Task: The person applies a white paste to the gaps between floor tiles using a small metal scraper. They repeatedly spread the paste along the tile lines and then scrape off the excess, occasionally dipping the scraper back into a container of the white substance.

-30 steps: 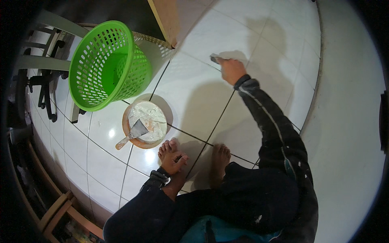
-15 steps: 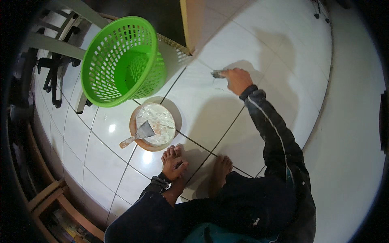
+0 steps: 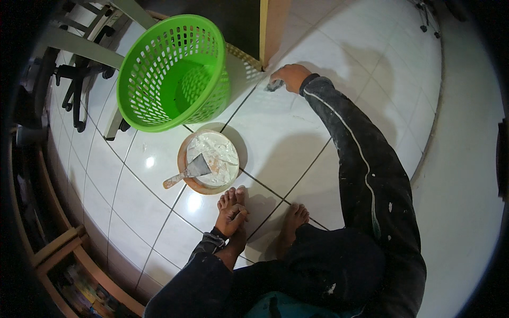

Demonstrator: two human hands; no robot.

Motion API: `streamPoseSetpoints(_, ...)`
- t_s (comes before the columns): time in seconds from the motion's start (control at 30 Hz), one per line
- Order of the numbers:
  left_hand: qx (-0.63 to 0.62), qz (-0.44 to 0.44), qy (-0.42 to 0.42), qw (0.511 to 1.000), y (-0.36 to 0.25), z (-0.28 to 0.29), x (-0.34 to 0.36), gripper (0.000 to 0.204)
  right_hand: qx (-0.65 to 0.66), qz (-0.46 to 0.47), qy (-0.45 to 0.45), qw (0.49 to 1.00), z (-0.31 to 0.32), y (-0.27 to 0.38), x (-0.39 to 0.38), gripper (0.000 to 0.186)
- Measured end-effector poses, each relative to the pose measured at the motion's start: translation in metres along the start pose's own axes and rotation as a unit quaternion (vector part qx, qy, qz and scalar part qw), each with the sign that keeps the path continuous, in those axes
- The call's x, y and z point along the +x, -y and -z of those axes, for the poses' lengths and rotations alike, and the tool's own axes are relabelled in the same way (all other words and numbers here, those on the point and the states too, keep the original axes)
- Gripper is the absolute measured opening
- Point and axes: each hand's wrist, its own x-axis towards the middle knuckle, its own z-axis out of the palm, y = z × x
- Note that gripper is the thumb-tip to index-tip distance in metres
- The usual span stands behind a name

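My right hand (image 3: 292, 77) is closed on a small dark grey piece (image 3: 274, 85), smeared pale and pressed to the white floor tiles; whether it is cloth or a blade I cannot tell. Beside my left foot, my left hand (image 3: 230, 219) hangs loosely curled with nothing visible in it. A round tan bowl (image 3: 182, 157) of white paste (image 3: 225, 153) stands just in front of that foot. Across its left rim lies a putty knife (image 3: 195, 168), blade over the paste, handle sticking out to the left.
A green perforated laundry basket (image 3: 127, 95) stands behind the bowl. Beyond it are the wooden edge (image 3: 272, 34) of a dark panel and grey furniture legs (image 3: 85, 46). Chair casters (image 3: 79, 100) are at far left, a wooden frame (image 3: 58, 246) at lower left, a pale wall (image 3: 461, 175) at right.
My right hand has slid left and farther away over the tiles with the grey piece, nearer the wooden edge. The view has shifted slightly; my left hand stays by the foot.
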Motion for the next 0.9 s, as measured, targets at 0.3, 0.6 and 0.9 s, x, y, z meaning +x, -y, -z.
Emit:
streamPoseSetpoints(0.3,0.062,0.062,0.045,0.995,-0.006,0.004,0.019,0.017,0.001,-0.001,0.039,0.999,-0.014,-0.016,-0.096,0.031)
streamPoseSetpoints(0.6,-0.121,0.238,0.138,0.954,-0.011,0.003,0.034,0.02,-0.009,-0.083,-0.067,0.994,-0.054,-0.039,-0.227,0.032)
streamPoseSetpoints(0.9,-0.077,0.176,0.127,0.973,-0.023,0.004,0.034,0.023,0.162,-0.266,-0.058,0.948,-0.03,-0.025,-0.242,0.036)
